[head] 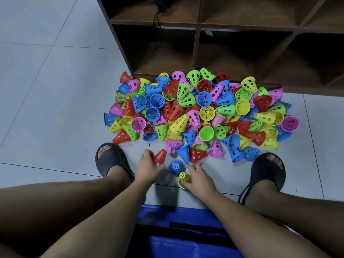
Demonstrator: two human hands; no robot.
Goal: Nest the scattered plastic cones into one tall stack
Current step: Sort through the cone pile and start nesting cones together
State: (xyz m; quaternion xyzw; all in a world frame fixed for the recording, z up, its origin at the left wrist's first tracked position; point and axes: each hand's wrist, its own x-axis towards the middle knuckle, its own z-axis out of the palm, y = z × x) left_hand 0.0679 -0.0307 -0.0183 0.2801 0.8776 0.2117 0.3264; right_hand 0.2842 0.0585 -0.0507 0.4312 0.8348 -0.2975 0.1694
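Blue plastic item (167, 214), hands (149, 167) (201, 181) gripping cones (159, 157) (184, 180)

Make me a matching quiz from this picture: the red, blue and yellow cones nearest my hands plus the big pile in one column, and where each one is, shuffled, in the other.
1 red cone
2 blue cone
3 yellow cone
4 cone pile

A held by the right hand
B at the foot of the wooden shelf
C held by the left hand
D on the floor between both hands

Pairs: 1-C, 2-D, 3-A, 4-B
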